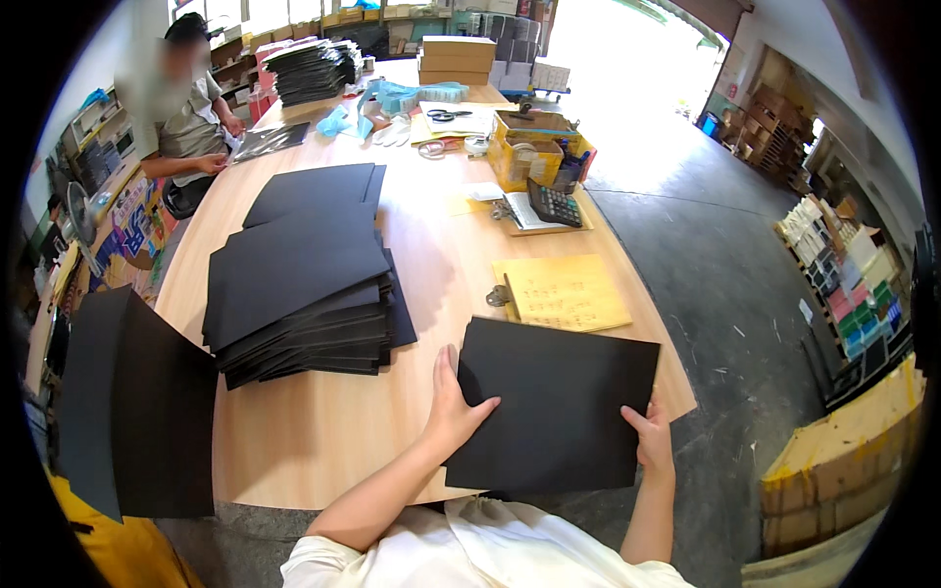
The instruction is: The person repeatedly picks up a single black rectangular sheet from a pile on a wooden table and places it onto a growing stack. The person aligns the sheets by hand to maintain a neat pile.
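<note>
Both hands hold a stack of black cardboard sheets [554, 412] at the near right part of the table. My left hand [457, 402] grips its left edge, thumb on top and fingers up along the side. At the right edge my right hand [650, 429] has its thumb on the face, the fingers mostly hidden behind. Left of my left hand lies a fanned pile of black sheets [294, 269] on the wooden table [284, 441]. Just beyond the held stack is a yellow paper pad [564, 292] on a clipboard.
Farther up stand a calculator [555, 204], a yellow box [524, 157] of supplies, and scissors [446, 115]. A co-worker [191, 118] sits at the far left with a dark sheet. Black board [147, 412] stands at the near left; cardboard boxes [843, 461] stand right.
</note>
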Available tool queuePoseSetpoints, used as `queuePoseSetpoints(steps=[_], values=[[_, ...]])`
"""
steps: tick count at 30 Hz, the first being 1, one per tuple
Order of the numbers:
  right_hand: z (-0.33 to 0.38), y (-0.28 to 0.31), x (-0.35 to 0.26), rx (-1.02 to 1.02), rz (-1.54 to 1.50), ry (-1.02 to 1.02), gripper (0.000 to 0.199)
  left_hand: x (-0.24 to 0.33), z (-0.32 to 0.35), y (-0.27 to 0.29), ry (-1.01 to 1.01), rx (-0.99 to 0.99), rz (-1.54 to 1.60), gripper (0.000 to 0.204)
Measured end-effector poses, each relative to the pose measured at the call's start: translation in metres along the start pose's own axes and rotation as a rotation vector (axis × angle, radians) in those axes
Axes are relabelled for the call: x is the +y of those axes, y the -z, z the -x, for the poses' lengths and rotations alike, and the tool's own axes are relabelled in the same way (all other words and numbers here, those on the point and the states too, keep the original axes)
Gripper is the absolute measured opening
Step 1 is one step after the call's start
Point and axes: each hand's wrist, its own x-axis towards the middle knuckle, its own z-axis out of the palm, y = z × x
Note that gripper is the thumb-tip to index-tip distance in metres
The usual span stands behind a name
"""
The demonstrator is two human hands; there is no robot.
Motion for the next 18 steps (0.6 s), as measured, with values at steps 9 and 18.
queuePoseSetpoints(steps=[9,18], values=[[-0.008,-0.016,0.001,0.042,-0.103,0.495,0.073,0.067,-0.02,0.068,-0.034,0.04,0.583,0.045],[-0.026,-0.042,0.021,0.011,0.085,0.363,0.067,0.003,-0.003,0.051,-0.122,0.097,0.542,0.063]])
